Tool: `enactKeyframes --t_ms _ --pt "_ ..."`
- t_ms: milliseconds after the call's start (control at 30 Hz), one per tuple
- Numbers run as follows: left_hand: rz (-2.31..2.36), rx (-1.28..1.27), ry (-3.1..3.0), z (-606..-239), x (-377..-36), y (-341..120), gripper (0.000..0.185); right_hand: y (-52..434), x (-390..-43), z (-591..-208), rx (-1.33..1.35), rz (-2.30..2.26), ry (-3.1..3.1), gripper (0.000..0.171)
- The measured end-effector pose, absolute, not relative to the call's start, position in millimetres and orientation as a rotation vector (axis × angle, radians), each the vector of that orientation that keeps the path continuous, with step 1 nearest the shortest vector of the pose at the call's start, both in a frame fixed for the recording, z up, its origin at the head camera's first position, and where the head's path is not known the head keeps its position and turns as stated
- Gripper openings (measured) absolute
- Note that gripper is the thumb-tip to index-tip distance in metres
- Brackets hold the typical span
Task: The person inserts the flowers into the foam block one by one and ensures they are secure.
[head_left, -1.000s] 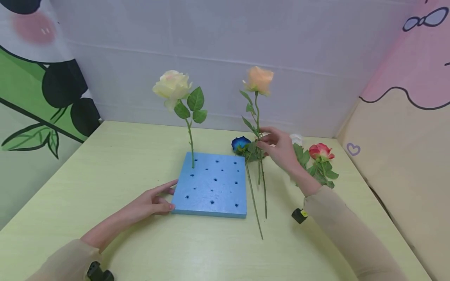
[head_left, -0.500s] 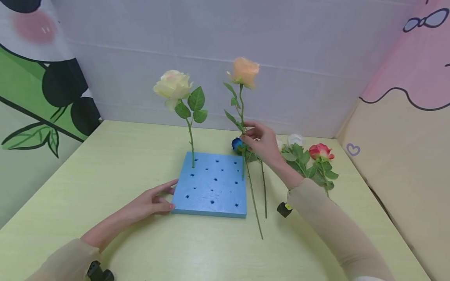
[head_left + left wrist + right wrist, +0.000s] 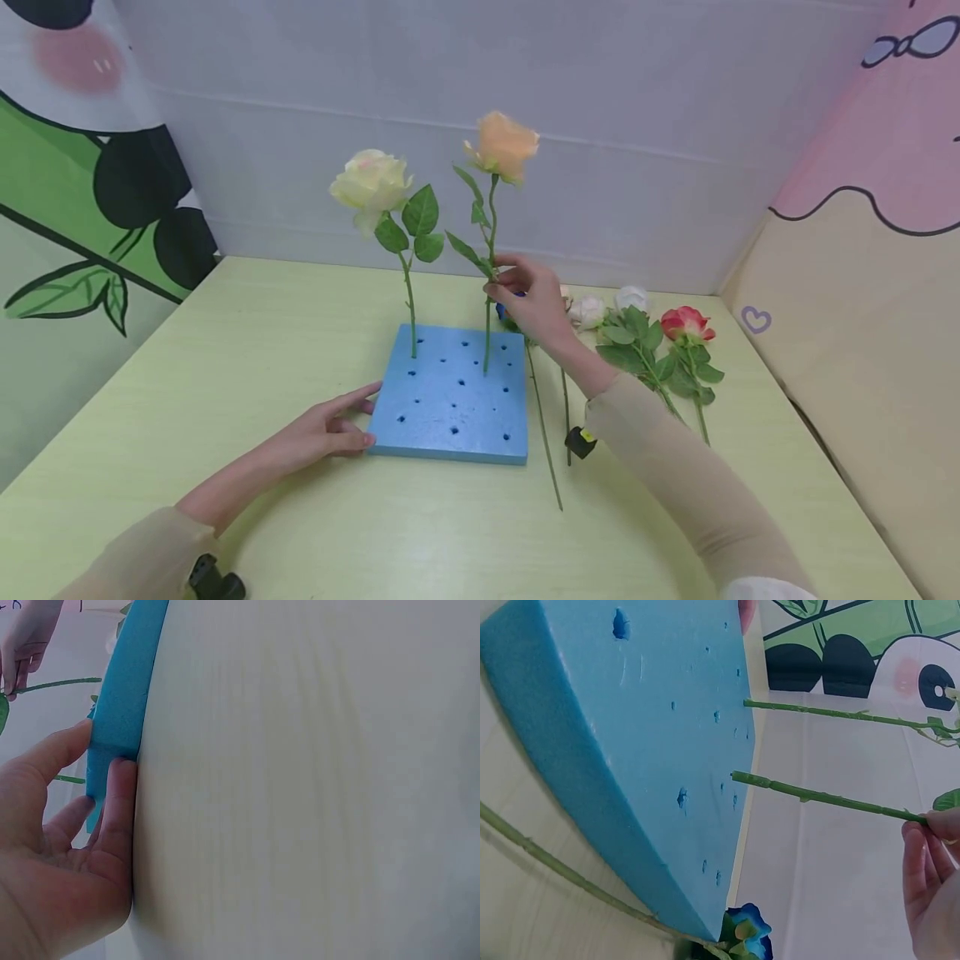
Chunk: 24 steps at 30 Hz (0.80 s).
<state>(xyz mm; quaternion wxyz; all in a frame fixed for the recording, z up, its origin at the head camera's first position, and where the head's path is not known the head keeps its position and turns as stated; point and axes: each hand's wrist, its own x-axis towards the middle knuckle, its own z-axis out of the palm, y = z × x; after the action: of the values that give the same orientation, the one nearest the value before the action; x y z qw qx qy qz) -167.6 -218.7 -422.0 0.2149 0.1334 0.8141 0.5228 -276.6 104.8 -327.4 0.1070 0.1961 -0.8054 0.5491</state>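
My right hand (image 3: pixel 531 304) pinches the green stem of a peach rose (image 3: pixel 507 147) between thumb and fingers and holds it upright over the blue foam board (image 3: pixel 442 417). In the right wrist view the bare lower end of this stem (image 3: pixel 817 795) shows close over the board's holed face. A cream rose (image 3: pixel 371 182) stands in a hole near the board's back left. My left hand (image 3: pixel 330 429) rests against the board's left edge, its fairly straight fingers (image 3: pixel 118 802) touching the side and upper edge.
Right of the board lie a blue rose (image 3: pixel 754 930) with a long stem, a white rose (image 3: pixel 587 312), another white bloom (image 3: pixel 632 297) and a red rose (image 3: pixel 686 323) with leaves. A pale cloth wall (image 3: pixel 300 167) rises behind the table (image 3: pixel 285 333).
My right hand has carried the peach rose leftward and slightly up, from beside the board to over its back part. The left hand and board have stayed in place.
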Motion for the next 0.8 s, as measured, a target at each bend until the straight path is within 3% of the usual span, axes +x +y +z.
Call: enactKeyframes --t_ms 800 --pt "1.459 0.356 2.247 -422.0 -168.6 -218.6 0.081 61.4 -284.1 -338.1 0.569 1.635 -2.307 0.031"
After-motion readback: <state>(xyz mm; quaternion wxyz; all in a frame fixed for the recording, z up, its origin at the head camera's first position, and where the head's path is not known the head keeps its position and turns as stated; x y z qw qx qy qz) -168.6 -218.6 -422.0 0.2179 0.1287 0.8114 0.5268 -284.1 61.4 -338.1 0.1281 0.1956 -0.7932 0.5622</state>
